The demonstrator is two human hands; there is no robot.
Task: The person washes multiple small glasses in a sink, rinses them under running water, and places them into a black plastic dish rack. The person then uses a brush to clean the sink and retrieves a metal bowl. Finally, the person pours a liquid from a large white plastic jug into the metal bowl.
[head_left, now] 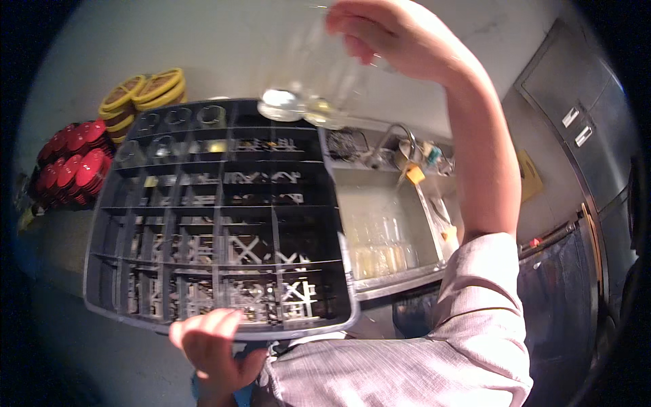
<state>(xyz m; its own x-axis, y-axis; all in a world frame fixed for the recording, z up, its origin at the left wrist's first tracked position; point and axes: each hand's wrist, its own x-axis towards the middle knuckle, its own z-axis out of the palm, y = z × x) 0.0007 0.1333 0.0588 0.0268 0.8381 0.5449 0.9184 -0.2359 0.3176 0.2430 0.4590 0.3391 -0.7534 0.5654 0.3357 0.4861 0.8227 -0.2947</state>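
A dark grey compartment rack is tilted in front of me. The fingers of my left hand curl over its near rim, with the thumb below. Above the rack's far right corner, my right hand grips clear drinking glasses, blurred by motion. Two thick glass bases point down, one over the rack's far edge and the other just right of it. Several clear glasses stand in compartments at the rack's far left. The nearer compartments show a lattice floor.
Right of the rack is a sink with several glasses in it, below a curved faucet. Stacked red dishes and yellow-rimmed baskets sit at the left. Metal cabinet doors stand far right.
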